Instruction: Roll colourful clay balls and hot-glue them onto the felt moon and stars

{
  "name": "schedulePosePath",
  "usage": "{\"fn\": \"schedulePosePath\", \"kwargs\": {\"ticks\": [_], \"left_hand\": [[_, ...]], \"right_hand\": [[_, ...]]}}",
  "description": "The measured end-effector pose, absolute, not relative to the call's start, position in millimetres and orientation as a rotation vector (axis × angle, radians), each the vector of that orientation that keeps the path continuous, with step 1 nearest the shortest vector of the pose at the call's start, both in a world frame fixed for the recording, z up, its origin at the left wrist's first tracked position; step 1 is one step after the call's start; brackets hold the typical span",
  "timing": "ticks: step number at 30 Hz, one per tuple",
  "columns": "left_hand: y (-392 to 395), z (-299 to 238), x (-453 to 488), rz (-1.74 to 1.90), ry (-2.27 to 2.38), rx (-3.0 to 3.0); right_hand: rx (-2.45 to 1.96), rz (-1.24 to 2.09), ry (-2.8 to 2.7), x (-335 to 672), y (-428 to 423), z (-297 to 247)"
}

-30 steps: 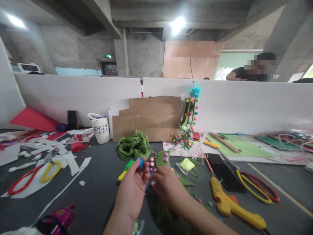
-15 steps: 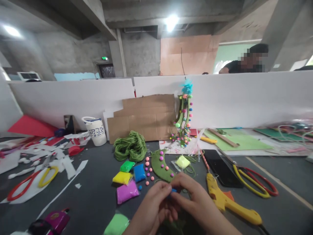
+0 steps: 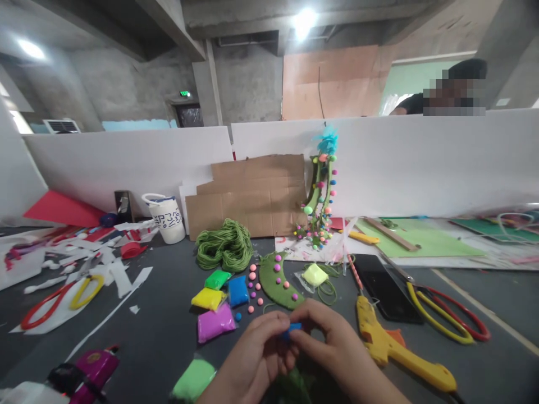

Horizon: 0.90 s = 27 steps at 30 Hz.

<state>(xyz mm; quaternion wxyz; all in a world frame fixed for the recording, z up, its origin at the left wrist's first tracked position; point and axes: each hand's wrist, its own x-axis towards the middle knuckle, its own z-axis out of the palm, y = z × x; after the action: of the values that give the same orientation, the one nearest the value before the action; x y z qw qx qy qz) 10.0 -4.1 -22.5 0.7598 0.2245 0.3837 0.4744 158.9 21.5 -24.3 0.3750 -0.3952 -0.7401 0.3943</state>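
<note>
My left hand and my right hand meet low in the middle, fingertips pinched together on a small blue piece of clay. Under them lies some green felt, mostly hidden. Just beyond my hands a green felt crescent dotted with pink and purple balls lies on the dark table. Left of it are bags of clay: blue, yellow, green, magenta and light green. Loose pink balls lie between them.
A yellow glue gun lies right of my hands, beside a black phone and red-yellow scissors. Green yarn, cardboard, a white cup and a decorated felt ornament stand behind. Paper scraps litter the left. A person sits beyond the white partition.
My hands drew back toward me and now pinch the blue clay together; a second ago the left hand held a blue ball higher up. The clay bags came into view.
</note>
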Motion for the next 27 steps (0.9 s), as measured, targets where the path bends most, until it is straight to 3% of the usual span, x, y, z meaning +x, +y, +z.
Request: {"fn": "schedulePosePath", "kwargs": {"ticks": [8,16,20,27], "left_hand": [[-5.8,-20.3,9.2,1.015,0.830,0.495],[-3.9,-12.5,5.4,1.235,0.994,0.588],[1.8,-15.0,5.7,1.295,0.979,0.342],[-1.2,-13.2,15.3,1.147,0.815,0.114]], "right_hand": [[-1.029,0.841,-1.885,156.5,15.1,-23.1],[-1.138,0.583,-1.764,165.6,32.3,-28.4],[-0.922,0.528,-1.892,150.1,14.8,-29.0],[-0.581,0.102,-2.037,116.5,-5.9,-40.2]]}}
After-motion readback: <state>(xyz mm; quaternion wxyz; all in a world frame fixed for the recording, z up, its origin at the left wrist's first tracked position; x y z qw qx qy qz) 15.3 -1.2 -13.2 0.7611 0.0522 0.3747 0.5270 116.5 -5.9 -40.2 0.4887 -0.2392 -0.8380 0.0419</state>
